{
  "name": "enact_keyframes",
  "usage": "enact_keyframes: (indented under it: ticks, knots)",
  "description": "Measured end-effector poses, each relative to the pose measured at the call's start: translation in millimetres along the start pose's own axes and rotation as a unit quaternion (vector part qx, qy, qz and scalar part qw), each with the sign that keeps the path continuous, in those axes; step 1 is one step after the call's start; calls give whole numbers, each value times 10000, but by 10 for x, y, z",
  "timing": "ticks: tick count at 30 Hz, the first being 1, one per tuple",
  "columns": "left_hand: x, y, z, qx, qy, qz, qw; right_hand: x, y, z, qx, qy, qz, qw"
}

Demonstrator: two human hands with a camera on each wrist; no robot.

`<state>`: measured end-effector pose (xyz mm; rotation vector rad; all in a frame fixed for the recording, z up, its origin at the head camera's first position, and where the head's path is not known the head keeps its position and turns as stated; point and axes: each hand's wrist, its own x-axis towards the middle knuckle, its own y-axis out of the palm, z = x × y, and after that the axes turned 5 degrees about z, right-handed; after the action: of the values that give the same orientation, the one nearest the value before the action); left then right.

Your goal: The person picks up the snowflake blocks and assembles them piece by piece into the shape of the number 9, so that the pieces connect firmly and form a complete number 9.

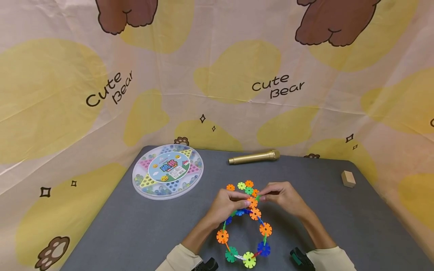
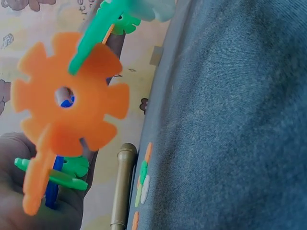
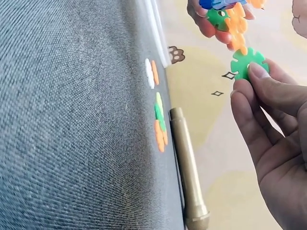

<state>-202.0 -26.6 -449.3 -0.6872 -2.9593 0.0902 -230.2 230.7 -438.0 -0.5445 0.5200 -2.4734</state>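
Observation:
A ring of linked plastic snowflake discs point(image 1: 266, 229), in orange, blue, green, yellow and other colours, is held above the grey table. My left hand point(image 1: 225, 206) grips the ring near its top, its fingers by an orange disc point(image 1: 252, 202). Between thumb and fingertips my right hand point(image 1: 286, 195) pinches a green snowflake disc point(image 3: 248, 61). In the right wrist view the green disc meets an orange disc point(image 3: 236, 28) of the ring at its edge; whether the slots are joined I cannot tell. The left wrist view has a large orange disc point(image 2: 91, 96) close up.
Loose snowflake discs point(image 1: 241, 186) lie just beyond the hands. A gold microphone-shaped object point(image 1: 254, 157) lies at the table's back edge. At the left is a round Chinese checkers set point(image 1: 167, 171), and a wooden block point(image 1: 348, 178) sits at the right. A printed cloth hangs behind.

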Motion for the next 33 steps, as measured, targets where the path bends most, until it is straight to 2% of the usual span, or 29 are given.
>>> enact_keyframes:
  ticks: [8, 16, 23, 33]
  knots:
    - [-5, 28, 9, -59, -6, -76, 10000, -3, 12, 32, -199, 223, -32, 9995]
    - [-8, 46, 3, -158, -40, -76, 9998, -12, 14, 20, -82, 147, 37, 9999]
    - [19, 57, -9, -225, -56, -64, 9997, -39, -42, 36, 40, 546, -48, 9985]
    - [23, 7, -24, -236, -58, -84, 9997, -30, -57, 59, 110, 359, -98, 9992]
